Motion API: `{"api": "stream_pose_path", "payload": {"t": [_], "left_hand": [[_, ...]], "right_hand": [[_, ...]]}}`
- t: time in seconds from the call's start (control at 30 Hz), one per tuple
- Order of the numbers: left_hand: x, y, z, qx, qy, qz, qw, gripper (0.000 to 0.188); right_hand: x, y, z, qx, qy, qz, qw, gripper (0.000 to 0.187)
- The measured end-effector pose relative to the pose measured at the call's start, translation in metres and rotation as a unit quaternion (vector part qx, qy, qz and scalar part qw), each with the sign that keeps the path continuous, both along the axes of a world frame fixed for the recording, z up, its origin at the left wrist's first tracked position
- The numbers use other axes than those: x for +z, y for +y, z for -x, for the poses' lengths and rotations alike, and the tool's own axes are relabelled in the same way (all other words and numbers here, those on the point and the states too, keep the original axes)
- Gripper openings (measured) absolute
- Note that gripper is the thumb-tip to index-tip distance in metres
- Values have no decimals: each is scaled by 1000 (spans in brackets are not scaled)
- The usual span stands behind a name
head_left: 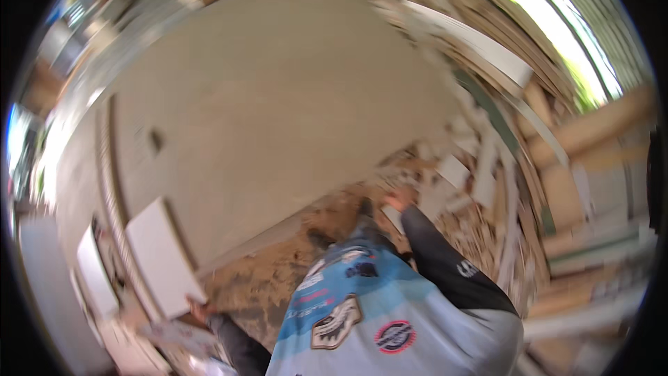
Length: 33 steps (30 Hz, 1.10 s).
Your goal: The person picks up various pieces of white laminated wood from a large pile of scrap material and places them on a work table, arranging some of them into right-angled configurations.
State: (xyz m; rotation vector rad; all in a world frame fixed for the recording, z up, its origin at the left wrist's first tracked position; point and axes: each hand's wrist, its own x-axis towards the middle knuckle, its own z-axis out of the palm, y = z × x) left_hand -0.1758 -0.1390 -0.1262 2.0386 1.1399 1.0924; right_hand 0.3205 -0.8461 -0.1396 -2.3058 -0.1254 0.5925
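My left hand (200, 310) is at the lower right corner of a white rectangular board (161, 257), its fingers closed over the edge. That board leans beside a long narrow strip (110, 181), its near end close to my left wrist. My right hand (401, 199) is stretched forward to the right, low over a heap of wood scraps (452, 202). A small white piece (394, 218) shows right by that hand. Motion blur smears the right fingers, so whether they grip this piece does not show.
A large flat tan sheet (278, 104) spreads ahead of me. Brown, dusty ground (257, 275) lies at my feet. Stacked boards and planks (480, 42) line the right side. Another white board (96, 271) and a grey panel (49, 292) stand at the left.
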Motion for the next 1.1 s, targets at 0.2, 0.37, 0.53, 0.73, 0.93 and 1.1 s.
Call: {"api": "stream_pose_path", "payload": {"t": [0.2,0.37,0.53,0.73,0.93,1.1], "left_hand": [[17,-24,-79,59,-343,484,803,58],[35,-82,-92,-31,-365,499,785,50],[112,-171,-108,-81,-288,516,803,47],[130,-335,-212,-186,-225,529,797,34],[165,-530,-317,-355,-137,657,650,37],[195,-629,-389,-443,-79,629,634,41]], "right_hand": [[3,-8,36,-100,21,121,987,53],[-32,-51,84,-118,73,78,987,49],[15,-51,112,-127,76,64,987,35],[-11,-108,145,-191,64,49,978,34],[-69,-221,226,-165,-45,-65,983,34],[-29,-302,315,-401,90,-75,909,30]]}}
